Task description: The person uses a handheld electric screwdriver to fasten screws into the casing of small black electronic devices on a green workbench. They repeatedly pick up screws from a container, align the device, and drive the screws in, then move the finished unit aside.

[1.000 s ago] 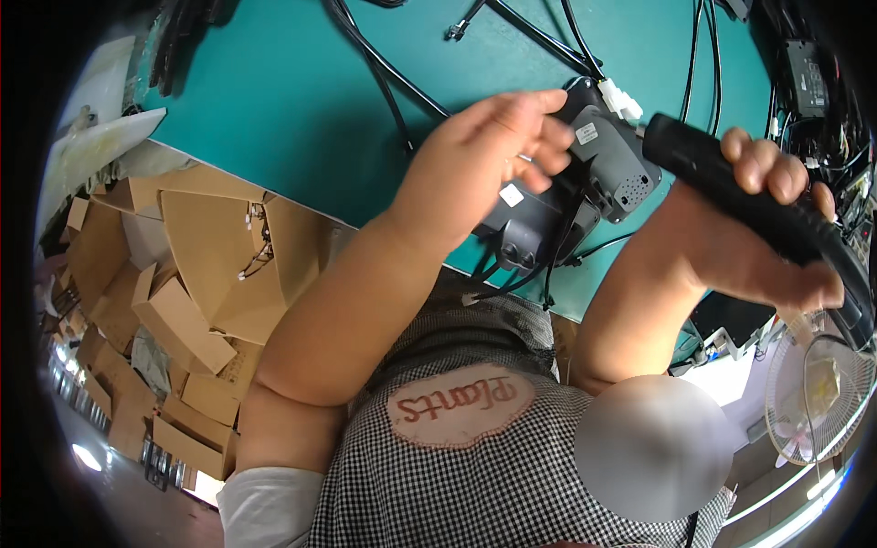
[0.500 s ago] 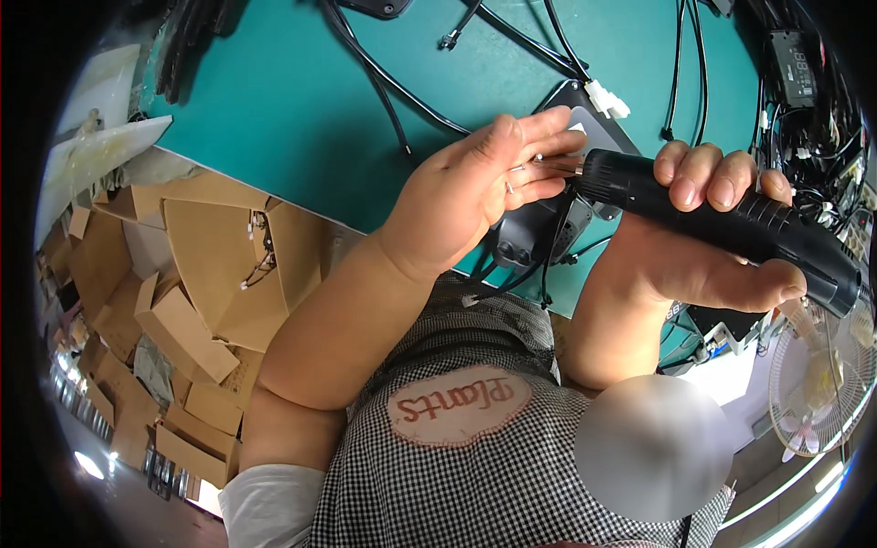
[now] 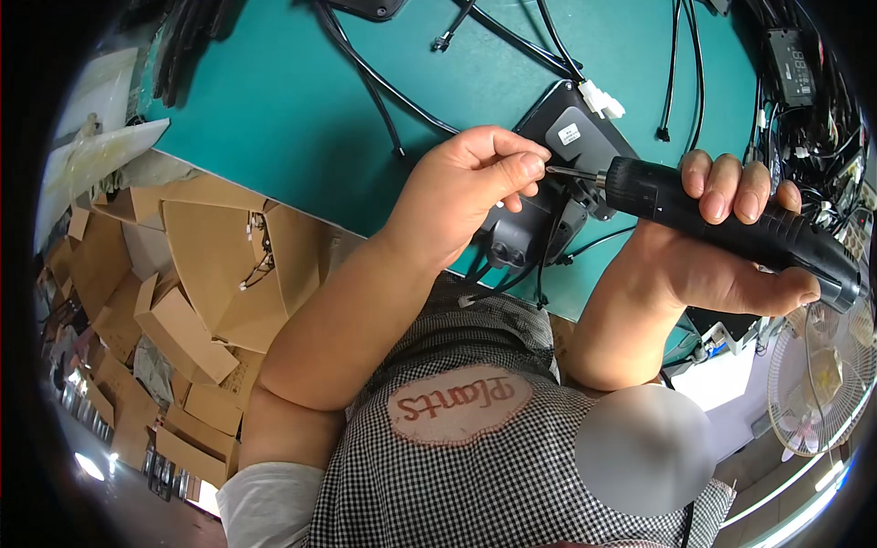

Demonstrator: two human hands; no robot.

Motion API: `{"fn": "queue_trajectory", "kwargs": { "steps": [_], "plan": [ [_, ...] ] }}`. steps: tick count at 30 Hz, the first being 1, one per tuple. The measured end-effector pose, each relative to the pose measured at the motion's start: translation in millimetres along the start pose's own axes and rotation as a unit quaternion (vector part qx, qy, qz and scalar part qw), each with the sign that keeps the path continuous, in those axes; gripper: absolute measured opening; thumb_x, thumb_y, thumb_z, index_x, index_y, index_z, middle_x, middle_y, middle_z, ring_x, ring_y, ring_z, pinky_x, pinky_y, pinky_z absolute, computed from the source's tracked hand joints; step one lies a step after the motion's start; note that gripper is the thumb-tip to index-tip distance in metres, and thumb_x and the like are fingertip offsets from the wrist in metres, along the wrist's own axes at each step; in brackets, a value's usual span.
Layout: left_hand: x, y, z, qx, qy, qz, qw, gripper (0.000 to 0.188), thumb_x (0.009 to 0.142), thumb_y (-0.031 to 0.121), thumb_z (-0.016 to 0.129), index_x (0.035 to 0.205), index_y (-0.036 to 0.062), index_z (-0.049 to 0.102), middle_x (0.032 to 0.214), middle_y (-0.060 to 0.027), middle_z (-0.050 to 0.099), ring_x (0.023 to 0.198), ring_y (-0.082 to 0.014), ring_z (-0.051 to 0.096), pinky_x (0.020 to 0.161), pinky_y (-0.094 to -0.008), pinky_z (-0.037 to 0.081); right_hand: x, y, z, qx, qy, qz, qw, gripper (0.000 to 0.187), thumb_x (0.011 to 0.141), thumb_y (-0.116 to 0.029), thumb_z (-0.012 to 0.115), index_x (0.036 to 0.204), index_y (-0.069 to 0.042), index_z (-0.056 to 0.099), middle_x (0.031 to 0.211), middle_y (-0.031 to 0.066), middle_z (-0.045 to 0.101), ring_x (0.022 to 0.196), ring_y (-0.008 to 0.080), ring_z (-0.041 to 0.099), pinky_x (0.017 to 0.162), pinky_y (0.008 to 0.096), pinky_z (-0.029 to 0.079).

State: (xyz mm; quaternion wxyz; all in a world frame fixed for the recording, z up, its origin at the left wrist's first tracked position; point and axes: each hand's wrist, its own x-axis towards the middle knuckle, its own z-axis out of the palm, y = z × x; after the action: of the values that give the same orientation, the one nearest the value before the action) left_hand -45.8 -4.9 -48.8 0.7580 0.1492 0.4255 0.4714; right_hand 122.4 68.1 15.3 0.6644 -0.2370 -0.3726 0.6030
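Note:
My right hand (image 3: 703, 251) is wrapped round a black electric screwdriver (image 3: 649, 190), held with its bit (image 3: 575, 173) pointing left. At the bit's tip, the thumb and fingers of my left hand (image 3: 461, 187) are closed in a pinch. Small silver screws are in that hand, mostly hidden by the curled fingers; a bright speck of one shows below them. Beneath both hands lies a black device (image 3: 594, 137) with a grey plate and a white label. Part of it is covered by the left fingers and the bit.
Black cables (image 3: 375, 73) run over the green tabletop (image 3: 274, 110). A white connector (image 3: 600, 99) rests on the device. Tangled wires and a small display module (image 3: 793, 68) crowd the right side. Cardboard boxes (image 3: 228, 265) stand at the left, a fan (image 3: 822, 384) at the lower right.
My left hand has gone from open, with screws showing on its fingers, to a pinch at the bit's tip. The screwdriver has shifted slightly right and down.

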Motion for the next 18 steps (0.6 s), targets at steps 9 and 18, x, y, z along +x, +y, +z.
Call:
{"fn": "queue_trajectory", "kwargs": {
  "steps": [9, 18],
  "plan": [
    [-6, 3, 14, -0.038, 0.038, -0.074, 0.996, 0.017, 0.093, 0.016, 0.049, 0.095, 0.0005, 0.057, 0.08, -0.0049, 0.06, 0.063, -0.008, 0.054, 0.049, -0.0177, 0.042, -4, -1, -2, 0.005, -0.017, 0.008, 1.0, 0.062, 0.07, -0.061, 0.063, 0.102, -0.008, 0.058, 0.075, 0.0023, 0.056, 0.06, 0.0148, 0.052, 0.061, 0.0324, 0.042],
    [-11, 6, 21, 0.153, -0.004, 0.017, 0.988, 0.021, 0.094, 0.02, 0.047, 0.092, 0.0017, 0.058, 0.073, -0.0019, 0.058, 0.056, -0.0047, 0.05, 0.049, -0.0159, 0.04, 0, -8, -9, 0.071, -0.039, 0.039, 0.996, 0.062, 0.071, -0.06, 0.063, 0.103, -0.007, 0.057, 0.078, 0.0031, 0.056, 0.06, 0.0148, 0.052, 0.061, 0.0316, 0.041]
  ]
}}
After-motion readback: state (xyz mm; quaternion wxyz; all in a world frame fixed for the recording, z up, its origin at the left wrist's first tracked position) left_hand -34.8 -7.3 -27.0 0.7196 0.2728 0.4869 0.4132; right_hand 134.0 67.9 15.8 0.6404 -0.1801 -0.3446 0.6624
